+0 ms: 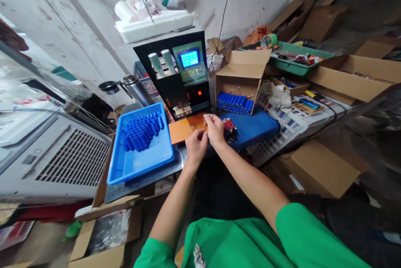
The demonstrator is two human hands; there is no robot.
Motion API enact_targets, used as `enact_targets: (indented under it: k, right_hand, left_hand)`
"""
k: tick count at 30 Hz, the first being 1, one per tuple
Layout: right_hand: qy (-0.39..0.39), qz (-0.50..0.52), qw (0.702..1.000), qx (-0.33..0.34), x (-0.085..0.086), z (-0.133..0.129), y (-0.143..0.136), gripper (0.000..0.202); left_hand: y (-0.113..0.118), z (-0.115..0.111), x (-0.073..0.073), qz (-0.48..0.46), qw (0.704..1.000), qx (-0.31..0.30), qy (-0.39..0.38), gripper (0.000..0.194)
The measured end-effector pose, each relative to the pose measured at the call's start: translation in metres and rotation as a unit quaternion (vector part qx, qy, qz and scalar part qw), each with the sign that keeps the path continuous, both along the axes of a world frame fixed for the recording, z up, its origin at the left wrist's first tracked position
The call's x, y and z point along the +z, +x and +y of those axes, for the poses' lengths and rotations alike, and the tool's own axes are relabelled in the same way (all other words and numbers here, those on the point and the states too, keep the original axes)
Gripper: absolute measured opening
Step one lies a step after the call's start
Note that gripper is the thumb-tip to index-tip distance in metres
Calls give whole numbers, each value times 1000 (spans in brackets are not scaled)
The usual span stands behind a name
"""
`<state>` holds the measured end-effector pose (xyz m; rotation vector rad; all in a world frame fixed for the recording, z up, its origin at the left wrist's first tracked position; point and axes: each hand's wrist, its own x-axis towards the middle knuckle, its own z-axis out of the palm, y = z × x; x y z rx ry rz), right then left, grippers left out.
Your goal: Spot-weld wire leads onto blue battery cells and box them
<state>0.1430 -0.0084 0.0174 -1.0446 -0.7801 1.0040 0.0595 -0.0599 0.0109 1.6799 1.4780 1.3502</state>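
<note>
My right hand (214, 129) is closed in a pinch on a thin wire lead (204, 121), whose small whitish end pokes out above the fingertips. Close against it, my left hand (196, 146) also pinches; what lies between its fingers is too small to make out. Both hands hover over the near edge of an orange board (180, 129). A black spot welder (194, 88) with a lit blue screen stands just behind, its electrodes (183, 109) low at the front. Right of my hands, a bundle of red and black wires (230, 128) rests on a blue pad (261, 128).
To the left, a blue tray (140, 174) holds blue cylindrical cells (142, 132). An open cardboard box (242, 72) with more blue cells stands right of the welder. A steel flask (138, 89) is behind the tray. Farther right are a green tray (290, 67) and several cartons (326, 168).
</note>
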Motion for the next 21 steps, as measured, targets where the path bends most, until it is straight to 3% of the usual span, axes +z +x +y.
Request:
enact_targets:
  k: [4, 11, 15, 21]
  right_hand:
    - [0, 5, 1000, 27, -3, -4, -7, 27]
    - [14, 15, 981, 194, -8, -17, 0, 30]
    - [65, -75, 960, 263, -10, -21, 4, 25]
    - [100, -189, 939, 268, -12, -19, 5, 17]
  left_hand:
    - [-13, -3, -6, -40, 999, -2, -30, 23]
    - [-43, -3, -5, -119, 987, -38, -104, 31]
    - [-60, -1, 0, -69, 987, -65, -129, 32]
    - [-72, -4, 5, 62, 989, -80, -111, 27]
